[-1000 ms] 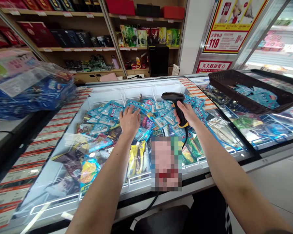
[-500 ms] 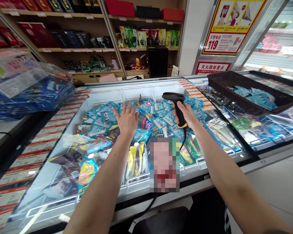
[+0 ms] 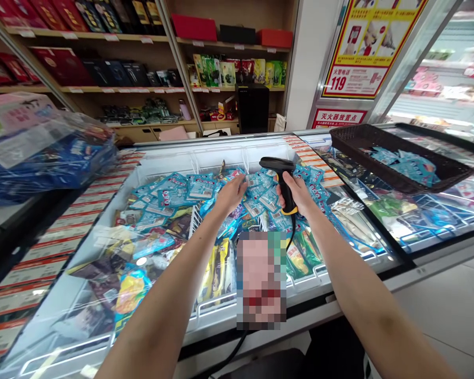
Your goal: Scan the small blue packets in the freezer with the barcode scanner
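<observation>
My right hand (image 3: 294, 192) is wrapped round the grip of a black barcode scanner (image 3: 277, 164) with yellow trim, its head pointing left above the goods. A cord runs down from its handle. Beneath both hands lie many small light-blue packets (image 3: 174, 190) with printed barcodes, heaped in a chest freezer (image 3: 319, 287). My left hand (image 3: 229, 195) is low among the packets at the middle of the heap. Its fingers are bent together and point right; whatever they hold is hidden.
A dark brown basket (image 3: 418, 184) with more blue packets stands on the right. Plastic-wrapped blue packages (image 3: 51, 158) sit at the left. A pixelated patch covers part of the freezer's front edge. Shelves of boxed and bagged goods (image 3: 229, 73) line the back.
My left hand has moved right and its spread fingers have drawn together. A white wire divider now shows where it was. The scanner stays in my right hand; the view has tilted slightly upward.
</observation>
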Demonstrator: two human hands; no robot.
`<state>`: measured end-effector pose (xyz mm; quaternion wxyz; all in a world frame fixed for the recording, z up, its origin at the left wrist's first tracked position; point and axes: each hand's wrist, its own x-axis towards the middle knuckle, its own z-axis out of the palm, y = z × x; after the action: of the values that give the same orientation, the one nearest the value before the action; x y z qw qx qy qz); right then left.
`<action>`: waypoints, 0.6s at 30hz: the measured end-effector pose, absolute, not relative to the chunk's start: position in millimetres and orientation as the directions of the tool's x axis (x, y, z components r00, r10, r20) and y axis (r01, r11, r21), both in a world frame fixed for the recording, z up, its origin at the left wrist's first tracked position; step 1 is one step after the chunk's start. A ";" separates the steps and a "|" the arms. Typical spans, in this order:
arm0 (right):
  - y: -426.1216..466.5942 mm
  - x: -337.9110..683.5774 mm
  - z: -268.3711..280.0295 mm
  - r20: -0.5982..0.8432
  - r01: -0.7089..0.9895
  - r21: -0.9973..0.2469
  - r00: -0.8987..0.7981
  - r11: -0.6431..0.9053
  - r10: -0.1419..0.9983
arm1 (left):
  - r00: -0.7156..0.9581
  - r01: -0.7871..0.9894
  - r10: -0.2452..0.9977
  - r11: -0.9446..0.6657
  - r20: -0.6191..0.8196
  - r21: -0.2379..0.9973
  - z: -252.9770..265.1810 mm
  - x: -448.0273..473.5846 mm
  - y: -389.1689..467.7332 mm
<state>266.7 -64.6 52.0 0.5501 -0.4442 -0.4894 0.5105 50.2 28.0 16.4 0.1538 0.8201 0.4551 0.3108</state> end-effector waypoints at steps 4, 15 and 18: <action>-61.5 267.0 49.2 0.076 -0.123 -0.990 -0.004 0.075 0.997 | 0.442 0.628 0.833 -0.553 0.334 0.548 13.5 62.5 44.6; -65.1 266.0 49.6 0.089 -0.169 -0.982 -0.017 0.085 0.996 | 0.320 0.831 0.913 -0.399 0.253 0.387 20.0 52.6 34.4; -65.6 265.8 48.6 0.098 -0.189 -0.978 -0.019 0.093 0.995 | 0.226 0.865 0.944 -0.307 0.239 0.396 23.1 39.8 22.9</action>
<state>265.8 -65.6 48.6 0.5613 -0.4188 -0.4810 0.5274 39.8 22.9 23.1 0.0897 0.7778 0.5816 0.2207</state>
